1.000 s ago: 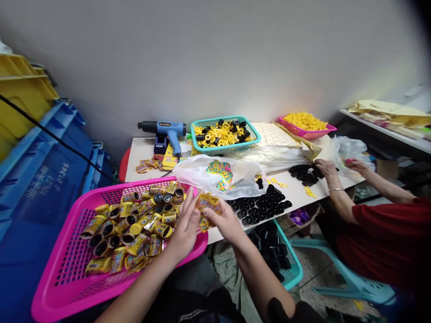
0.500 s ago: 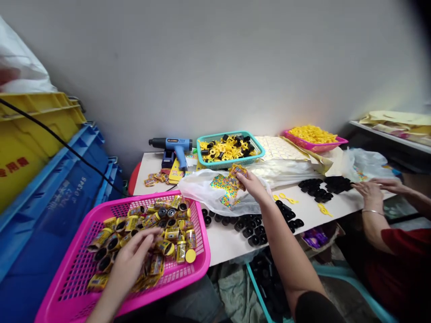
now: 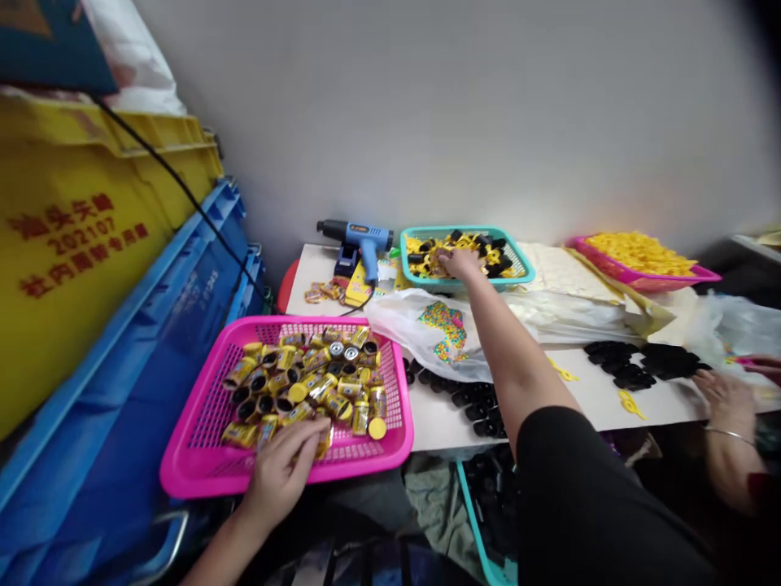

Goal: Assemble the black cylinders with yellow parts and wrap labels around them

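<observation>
My left hand [image 3: 285, 468] is low over the front of the pink basket [image 3: 183, 468], fingers curled in against the thumb. A gold printed wrapper [image 3: 325, 441] shows at its fingertips; how firmly it is gripped is unclear. Small bottles in yellow printed sleeves [image 3: 359, 417], some with yellow caps, fill the basket. My right hand [image 3: 460, 262] reaches into the teal basket [image 3: 518, 259], its fingers closed on what look like gold printed wrappers [image 3: 438, 259]. Yellow and black plastic parts [image 3: 494, 264] lie around it. Below that arm is a white plastic bag [image 3: 396, 313] of colourful beads [image 3: 440, 321].
A blue heat gun [image 3: 366, 238] stands behind the pink basket. Black caps [image 3: 482, 403] line the table's front. Another person's hand [image 3: 726, 403] works at the right, near more black parts [image 3: 622, 366]. Blue crates [image 3: 183, 301] rise at the left, under a yellow crate [image 3: 110, 203].
My right hand has moved from above the bead bag, where it held printed wrappers, back into the teal basket. My left hand stays at the pink basket, now nearer its front. The view has shifted left.
</observation>
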Demonstrator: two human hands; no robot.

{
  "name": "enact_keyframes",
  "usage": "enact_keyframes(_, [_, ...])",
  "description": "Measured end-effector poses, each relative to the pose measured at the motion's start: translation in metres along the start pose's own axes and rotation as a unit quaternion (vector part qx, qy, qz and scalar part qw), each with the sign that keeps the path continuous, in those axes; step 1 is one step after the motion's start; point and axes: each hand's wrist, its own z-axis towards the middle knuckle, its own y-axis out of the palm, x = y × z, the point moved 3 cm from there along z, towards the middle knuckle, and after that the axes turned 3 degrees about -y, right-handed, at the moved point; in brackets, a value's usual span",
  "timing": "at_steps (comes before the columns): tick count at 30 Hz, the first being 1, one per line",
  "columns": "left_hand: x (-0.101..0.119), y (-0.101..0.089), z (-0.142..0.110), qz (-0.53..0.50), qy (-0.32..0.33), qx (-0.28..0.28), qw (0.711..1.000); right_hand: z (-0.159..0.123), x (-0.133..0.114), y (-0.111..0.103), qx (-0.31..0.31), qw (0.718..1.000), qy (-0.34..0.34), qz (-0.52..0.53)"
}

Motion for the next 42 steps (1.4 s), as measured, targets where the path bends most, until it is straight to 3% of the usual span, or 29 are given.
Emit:
enact_keyframes(4, [-0.001,-0.034,0.012,0.132,0.128,0.031,0.982,-0.006,-0.014,0.011,0.043,0.997,0.065,-0.023])
enact_keyframes(5, [-0.001,-0.044,0.017,0.178,0.166,0.036,0.969,-0.014,-0.022,0.01,0.071,0.996,0.051,-0.016])
enact_keyframes(7, [0.0,-0.059,0.028,0.26,0.234,0.032,0.936,-0.041,-0.047,0.007,0.088,0.995,-0.039,0.022])
enact_keyframes(8, [0.0,-0.065,0.033,0.292,0.259,0.025,0.92,-0.063,-0.064,0.007,0.061,0.99,-0.112,0.054])
enact_keyframes(10, [0.001,-0.07,0.041,0.338,0.287,0.006,0.896,-0.121,-0.102,0.011,-0.083,0.949,-0.27,0.139])
enact_keyframes(13, [0.003,-0.066,0.046,0.361,0.277,-0.026,0.89,-0.226,-0.156,0.021,-0.296,0.819,-0.451,0.196])
enact_keyframes(14, [0.004,-0.064,0.045,0.362,0.261,-0.037,0.894,-0.255,-0.169,0.027,-0.346,0.794,-0.462,0.193])
enact_keyframes(15, [0.005,-0.062,0.045,0.362,0.237,-0.049,0.9,-0.278,-0.18,0.034,-0.374,0.786,-0.455,0.189])
enact_keyframes(17, [0.005,-0.057,0.041,0.371,0.169,-0.099,0.908,-0.308,-0.195,0.048,-0.412,0.791,-0.425,0.156])
enact_keyframes(21, [-0.002,-0.05,0.032,0.419,0.049,-0.258,0.869,-0.32,-0.203,0.072,-0.488,0.812,-0.32,0.036])
enact_keyframes(23, [-0.008,-0.049,0.028,0.435,0.016,-0.301,0.849,-0.318,-0.203,0.075,-0.503,0.818,-0.279,0.004])
enact_keyframes(27, [-0.02,-0.048,0.027,0.454,-0.022,-0.305,0.837,-0.317,-0.204,0.073,-0.487,0.831,-0.271,0.002])
enact_keyframes(31, [-0.026,-0.046,0.027,0.443,-0.021,-0.323,0.836,-0.322,-0.202,0.072,-0.455,0.842,-0.289,0.009])
enact_keyframes(37, [-0.026,-0.045,0.029,0.452,-0.027,-0.335,0.827,-0.324,-0.19,0.07,-0.388,0.89,-0.237,-0.031])
enact_keyframes(39, [-0.024,-0.043,0.03,0.469,-0.034,-0.326,0.82,-0.321,-0.195,0.071,-0.368,0.883,-0.29,-0.001])
enact_keyframes(42, [-0.021,-0.04,0.033,0.515,-0.05,-0.291,0.805,-0.316,-0.21,0.072,-0.368,0.814,-0.443,0.074])
